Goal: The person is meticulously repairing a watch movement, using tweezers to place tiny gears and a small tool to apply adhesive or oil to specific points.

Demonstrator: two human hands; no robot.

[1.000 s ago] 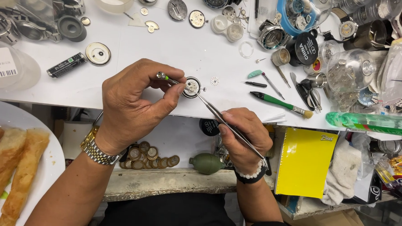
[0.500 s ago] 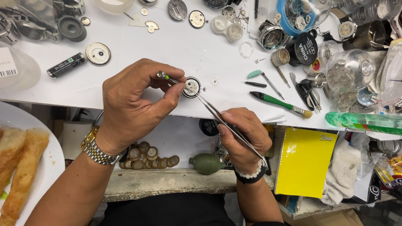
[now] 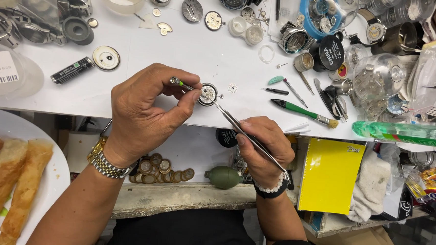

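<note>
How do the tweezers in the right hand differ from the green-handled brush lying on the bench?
The tweezers are bare metal, gripped in the right hand, tips on the watch movement. The brush has a green handle and pale bristles and lies untouched on the white bench. Both are slim and lie diagonally.

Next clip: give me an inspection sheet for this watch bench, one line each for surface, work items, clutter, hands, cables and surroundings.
Surface: white worktop, crowded along its far and right sides.
Work items: small round metal watch movement near the front edge; long steel tweezers reach to it; thin green-tipped tool points at it.
Clutter: green-handled brush, black cylindrical battery, loose dials, cases, glass dome.
Hands: left hand pinches the green-tipped tool; right hand grips the tweezers.
Cables: nothing seen.
Surroundings: yellow notebook, green rubber blower, white plate of fried pastries.
</note>
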